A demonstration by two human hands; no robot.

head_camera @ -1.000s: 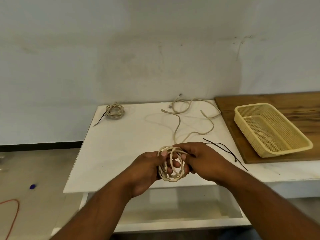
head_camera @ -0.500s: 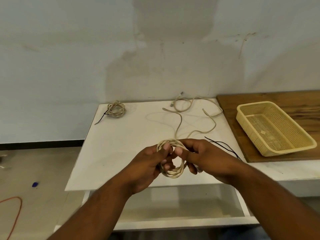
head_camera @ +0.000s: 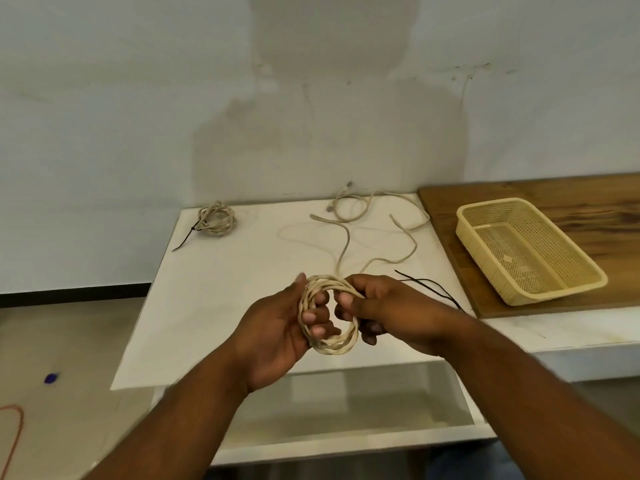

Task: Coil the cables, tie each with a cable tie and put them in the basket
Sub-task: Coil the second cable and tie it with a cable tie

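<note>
1. Cream cable wound into a coil (head_camera: 330, 345) is held in the air between both hands, over the near edge of the white surface (head_camera: 225, 289).
2. Left hand (head_camera: 277, 334): its grip is closed on the coil's left side, with the fingers (head_camera: 313, 317) curled through the ring and the thumb on the top strands.
3. Right hand (head_camera: 391, 306): its grip pinches the coil's right side, thumb in front and fingers curled behind and below.
4. Half a second ago the loops were bunched tighter between the hands. Now the ring is rounder and its centre is open, and the hands sit slightly further apart.
5. One end of the coil still trails off as loose cable (head_camera: 344, 247), which snakes back across the surface to its far edge, much as it lay before.
6. Black cable ties (head_camera: 417, 279) lie on the surface just right of the right hand, where they were earlier.
7. Further right, the yellow mesh basket (head_camera: 530, 251) sits on a wooden board (head_camera: 571, 202), well apart from the hands and unmoved.
8. At the far left corner a tied coil (head_camera: 216, 221) rests on the surface with a black tie tail sticking out, also unchanged.
</note>
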